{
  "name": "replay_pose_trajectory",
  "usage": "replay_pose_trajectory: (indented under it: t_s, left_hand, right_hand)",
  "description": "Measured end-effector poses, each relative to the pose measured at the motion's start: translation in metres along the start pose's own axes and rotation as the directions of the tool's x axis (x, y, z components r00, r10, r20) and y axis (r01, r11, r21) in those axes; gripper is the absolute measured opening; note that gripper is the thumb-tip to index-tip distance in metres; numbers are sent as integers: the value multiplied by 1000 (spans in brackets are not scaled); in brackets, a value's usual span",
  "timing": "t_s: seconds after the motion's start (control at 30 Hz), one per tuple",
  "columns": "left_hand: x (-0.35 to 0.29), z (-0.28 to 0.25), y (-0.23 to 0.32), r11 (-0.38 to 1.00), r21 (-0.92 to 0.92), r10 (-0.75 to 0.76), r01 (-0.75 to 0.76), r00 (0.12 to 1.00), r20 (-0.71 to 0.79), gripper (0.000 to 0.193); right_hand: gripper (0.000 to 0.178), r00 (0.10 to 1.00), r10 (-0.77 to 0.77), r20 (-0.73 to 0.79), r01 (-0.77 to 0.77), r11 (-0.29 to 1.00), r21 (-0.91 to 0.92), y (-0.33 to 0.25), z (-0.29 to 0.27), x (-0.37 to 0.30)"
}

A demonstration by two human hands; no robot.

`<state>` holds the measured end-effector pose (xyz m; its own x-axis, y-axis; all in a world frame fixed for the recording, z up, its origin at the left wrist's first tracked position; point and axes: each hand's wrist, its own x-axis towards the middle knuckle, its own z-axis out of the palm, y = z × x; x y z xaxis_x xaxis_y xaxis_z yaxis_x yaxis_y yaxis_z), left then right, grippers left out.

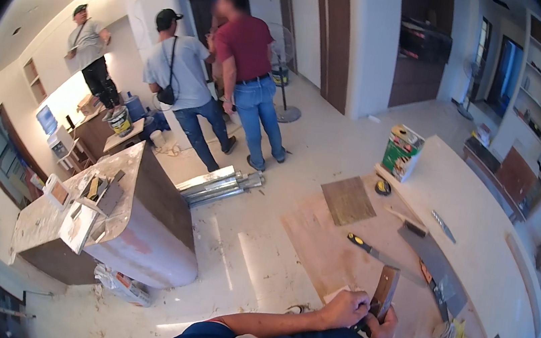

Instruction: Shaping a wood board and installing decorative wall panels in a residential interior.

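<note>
Right hand (386, 326) held the brown block (386, 288) near its lower end; the block's far end pointed away from the grip. Left hand (346, 309) was curled beside the block's near end; could not tell what, if anything, it pinched. A pale scrap (334, 294) showed just beyond its knuckles. Judgement: good handling called for a firm right-hand hold and small, controlled left-hand movements. The yellow-and-black-handled tool (361, 243) lay beyond the grip, so reaching forward needed care.
</note>
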<state>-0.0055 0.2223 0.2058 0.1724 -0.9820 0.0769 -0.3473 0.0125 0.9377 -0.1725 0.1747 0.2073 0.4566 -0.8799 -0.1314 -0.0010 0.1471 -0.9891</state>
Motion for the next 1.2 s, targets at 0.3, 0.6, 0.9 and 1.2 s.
replay_pose_trajectory:
  t_s: [0.3,0.6,0.9,1.2]
  left_hand:
    - [2,-3,0,987,-29,154,-157,986,-68,12]
    - [-5,-7,-5,983,-24,177,-182,975,-131,11]
    - [-16,-7,-13,991,48,133,-128,982,-134,10]
    - [-7,1,-42,988,52,-141,145,987,-72,19]
  right_hand:
    - [37,986,-141,94,142,990,-4,22,0,14]
    - [44,877,-456,153,475,772,-422,21,2,14]
    - [59,923,-386,6,359,852,-382,15,13,1]
    - [57,982,-181,44,169,768,-617,16,-7,-2]
